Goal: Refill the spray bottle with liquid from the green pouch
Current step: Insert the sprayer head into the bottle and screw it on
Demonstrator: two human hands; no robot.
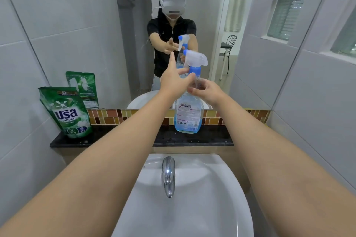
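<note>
A clear spray bottle [189, 115] with blue liquid in its lower part stands upright on the dark ledge [119, 137] behind the sink. It has a white trigger head and a blue collar. My right hand [207, 90] grips the bottle's neck just below the collar. My left hand [174, 78] is at the blue collar, thumb and fingers touching it, index finger pointing up. The green pouch [67, 112] stands upright at the ledge's left end, well apart from both hands.
A white sink [221, 198] with a chrome tap [168, 176] lies below the ledge. A mirror [96, 25] behind the ledge reflects the person, bottle and pouch. A strip of coloured tiles runs under it. Tiled walls close in on both sides.
</note>
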